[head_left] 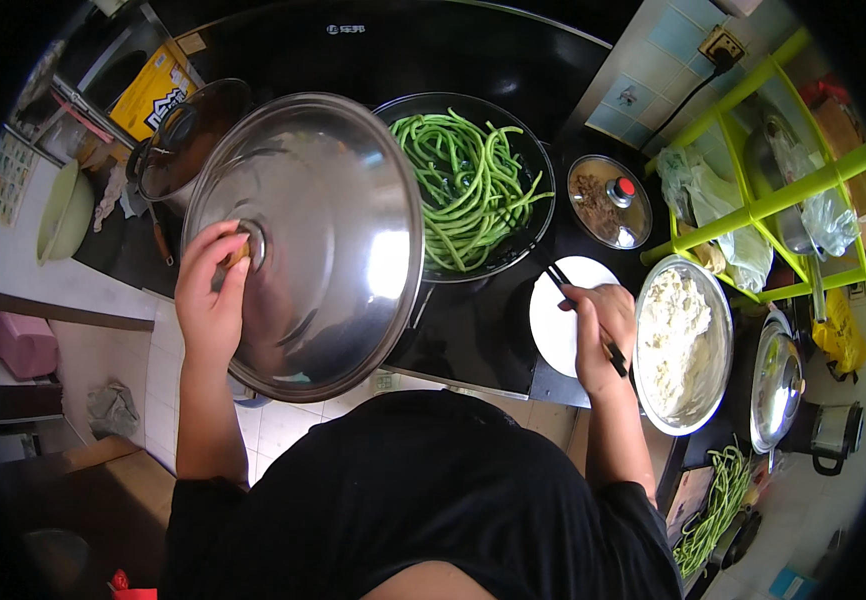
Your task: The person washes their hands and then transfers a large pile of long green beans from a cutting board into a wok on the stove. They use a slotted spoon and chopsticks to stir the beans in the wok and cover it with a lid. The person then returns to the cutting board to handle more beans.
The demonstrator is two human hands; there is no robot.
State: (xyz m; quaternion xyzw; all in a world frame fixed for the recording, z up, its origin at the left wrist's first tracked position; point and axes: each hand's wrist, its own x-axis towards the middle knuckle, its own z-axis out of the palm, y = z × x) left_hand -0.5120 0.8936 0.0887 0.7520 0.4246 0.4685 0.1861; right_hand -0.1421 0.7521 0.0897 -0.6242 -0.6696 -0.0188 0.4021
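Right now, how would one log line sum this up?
left hand: holds lid by knob | right hand: holds chopsticks | pan: green beans

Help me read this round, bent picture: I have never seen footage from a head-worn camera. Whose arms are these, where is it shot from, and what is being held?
There is no machine here. A wide fisheye camera on a person's head looks down, so straight edges curve, and the arms belong to the wearer. The left hand grips the knob of a large steel lid, held tilted off a dark pan of long green beans on a black cooktop. The right hand holds dark chopsticks above a white plate. Beside it stands a steel bowl of white crumbly food.
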